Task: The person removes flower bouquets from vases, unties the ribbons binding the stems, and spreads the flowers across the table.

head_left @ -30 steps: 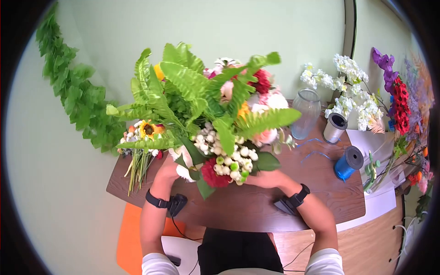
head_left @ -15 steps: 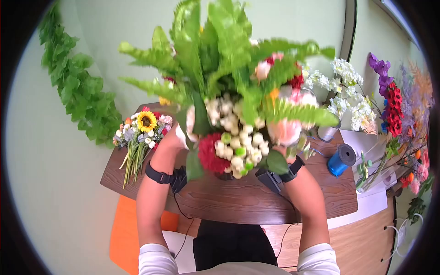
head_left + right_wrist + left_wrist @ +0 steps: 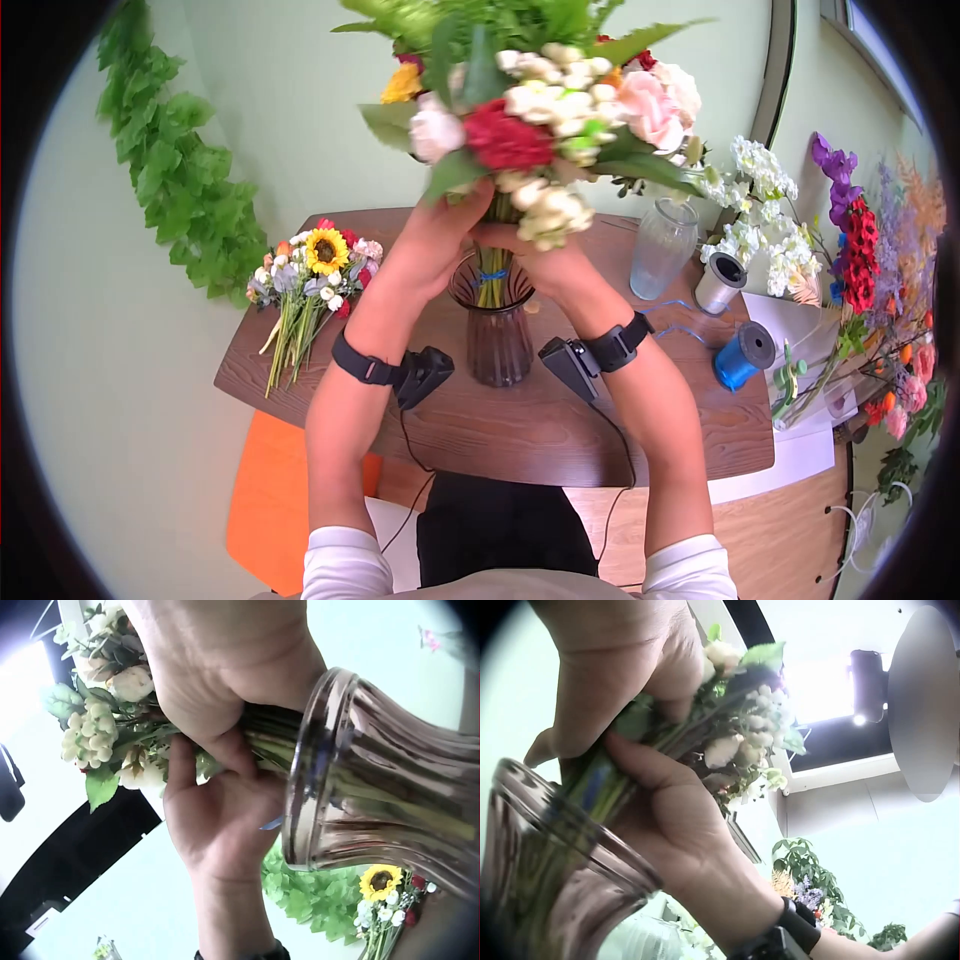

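Note:
Both hands grip the stems of a large bouquet (image 3: 510, 135) of fern leaves, pink and red flowers and white berries. My left hand (image 3: 432, 245) wraps the stems from the left, just under the blooms, and my right hand (image 3: 545, 255) holds them from the right. The lower stems (image 3: 492, 290), tied with blue ribbon, stand inside the mouth of a fluted brownish glass vase (image 3: 499, 345). In the right wrist view the stems reach down through the vase (image 3: 375, 780), with the fingers just above its rim. Flower heads partly hide the fingertips in the head view.
A smaller bunch with a sunflower (image 3: 326, 251) lies at the table's left. On the right stand a clear glass vase (image 3: 664, 250), a silver ribbon spool (image 3: 721, 285) and a blue ribbon spool (image 3: 744, 357). More artificial flowers (image 3: 865, 240) fill the far right, beside the table (image 3: 600, 430).
The bouquet has risen away from me, then its stems have come into the fluted vase, which was hidden behind the blooms earlier. Both hands have moved forward and closer together, still holding it.

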